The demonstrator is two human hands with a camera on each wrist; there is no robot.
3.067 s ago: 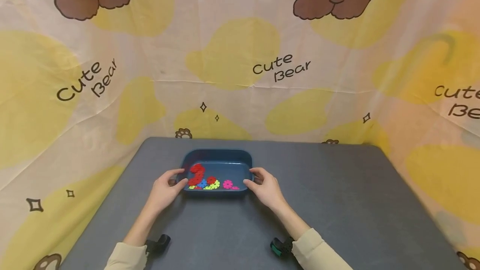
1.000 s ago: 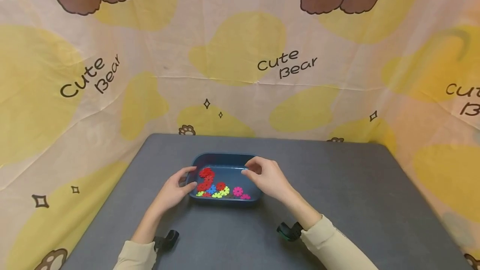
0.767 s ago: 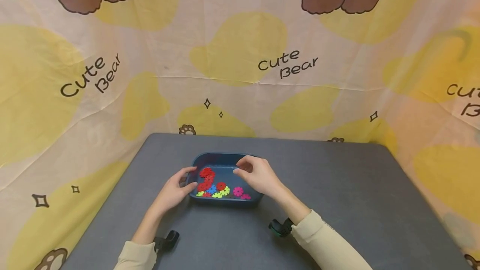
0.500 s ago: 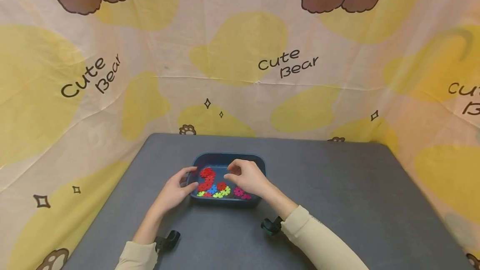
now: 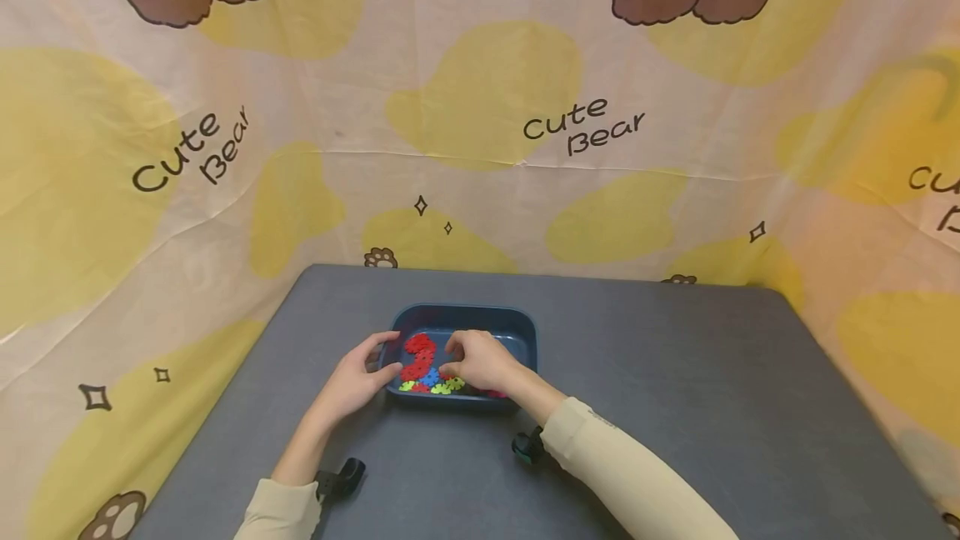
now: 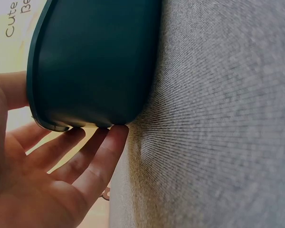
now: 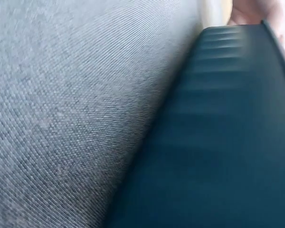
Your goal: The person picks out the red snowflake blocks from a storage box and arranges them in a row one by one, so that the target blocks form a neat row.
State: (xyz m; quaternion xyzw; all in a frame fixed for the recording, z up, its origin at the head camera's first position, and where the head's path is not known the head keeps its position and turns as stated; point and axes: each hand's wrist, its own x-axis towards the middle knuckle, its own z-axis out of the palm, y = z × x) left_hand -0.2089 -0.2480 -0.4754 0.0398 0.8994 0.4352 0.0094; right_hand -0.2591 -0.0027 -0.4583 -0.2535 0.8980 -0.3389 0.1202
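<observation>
A dark blue plastic box (image 5: 517, 325) sits on the table, with notched snowflake-like discs inside. The red discs (image 5: 420, 357) lie in its left part; a blue disc (image 5: 430, 377) and yellow-green discs (image 5: 442, 388) are along the near side. My left hand (image 5: 352, 377) holds the left end, thumb and index finger at the rim. In the left wrist view, other fingers (image 6: 97, 166) touch the outer wall. My right hand (image 5: 483, 361) reaches into the box, fingers bent down beside the discs, with a gap between thumb and index finger. It covers most of the pink discs (image 5: 497, 394).
The grey table (image 5: 660, 390) extends around the box on all sides. Behind it hangs a yellow and pink bear-print cloth (image 5: 480, 107). Dark wrist devices (image 5: 343, 477) are on both forearms. In the right wrist view, the box wall (image 7: 213, 133) fills the right side.
My right hand has left the box's right end and moved left and down, over the discs. My left hand has stayed at the left end.
</observation>
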